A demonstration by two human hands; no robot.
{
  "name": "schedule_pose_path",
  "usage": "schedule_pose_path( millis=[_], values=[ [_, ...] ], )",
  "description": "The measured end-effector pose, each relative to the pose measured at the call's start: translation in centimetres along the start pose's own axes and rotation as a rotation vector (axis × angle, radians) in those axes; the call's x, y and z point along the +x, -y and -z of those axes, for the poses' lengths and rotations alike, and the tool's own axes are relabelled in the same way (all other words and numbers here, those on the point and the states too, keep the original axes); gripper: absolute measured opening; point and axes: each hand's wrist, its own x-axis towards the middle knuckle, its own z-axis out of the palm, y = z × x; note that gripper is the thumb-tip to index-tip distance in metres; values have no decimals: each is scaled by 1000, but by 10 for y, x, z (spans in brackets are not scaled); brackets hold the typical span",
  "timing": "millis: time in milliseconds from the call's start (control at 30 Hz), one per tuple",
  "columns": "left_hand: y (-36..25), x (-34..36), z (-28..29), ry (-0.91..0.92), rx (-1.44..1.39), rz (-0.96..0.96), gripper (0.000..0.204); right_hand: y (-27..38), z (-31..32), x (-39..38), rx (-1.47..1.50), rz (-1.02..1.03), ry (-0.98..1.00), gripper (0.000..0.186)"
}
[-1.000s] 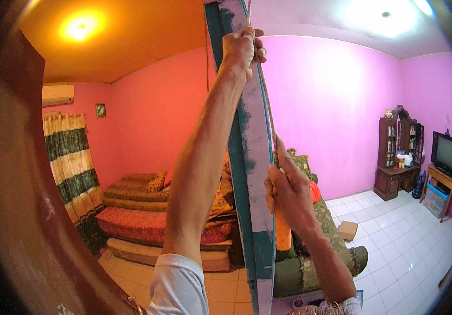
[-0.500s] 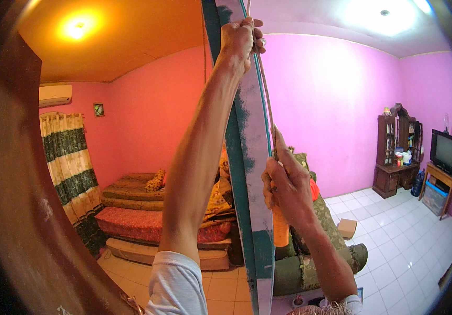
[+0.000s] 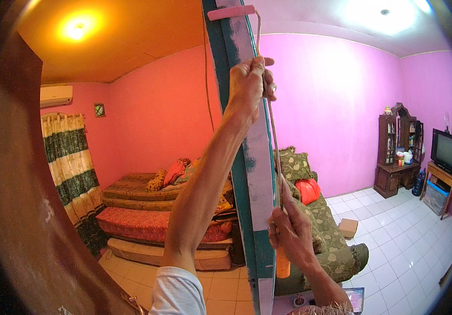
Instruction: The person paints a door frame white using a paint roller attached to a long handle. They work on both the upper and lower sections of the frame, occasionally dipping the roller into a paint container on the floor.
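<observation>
A paint roller with a pink sleeve [image 3: 231, 12] lies across the upper part of a door frame [image 3: 257, 178], which is teal with patches of pale pink paint. My left hand [image 3: 252, 84] is closed round the roller's thin metal rod, just below its bend. Lower down, my right hand [image 3: 293, 233] grips the rod near its base, with the index finger stretched up along it. Below that hand the orange handle [image 3: 282, 264] shows. Both arms are raised, the left one higher.
Left of the frame are a brown door [image 3: 21, 173], stacked mattresses [image 3: 142, 223] and a striped curtain [image 3: 71, 163]. To the right stand a green sofa [image 3: 336, 236], a cardboard box [image 3: 348, 228], a dark cabinet [image 3: 389, 178] and a television [image 3: 446, 149]. A cord [image 3: 207, 79] hangs beside the frame.
Both hands have moved down along the frame with the paint roller. Its pink sleeve, out of view before, now shows at the top.
</observation>
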Motion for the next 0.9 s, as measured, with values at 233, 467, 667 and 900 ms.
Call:
schedule_pose_path(
  millis=[233,467,667,900],
  values=[
    [-29,53,-3,10,1,-133,31,41,-1,35,-71,147,3,56],
    [-40,111,-2,-8,70,-135,30,59,-3,84,-69,182,-34,54],
    [-26,93,4,-25,109,-136,32,42,-4,72,-83,162,-22,56],
    [-10,48,-1,-17,53,-76,32,20,-2,39,-126,97,-37,57]
  ],
)
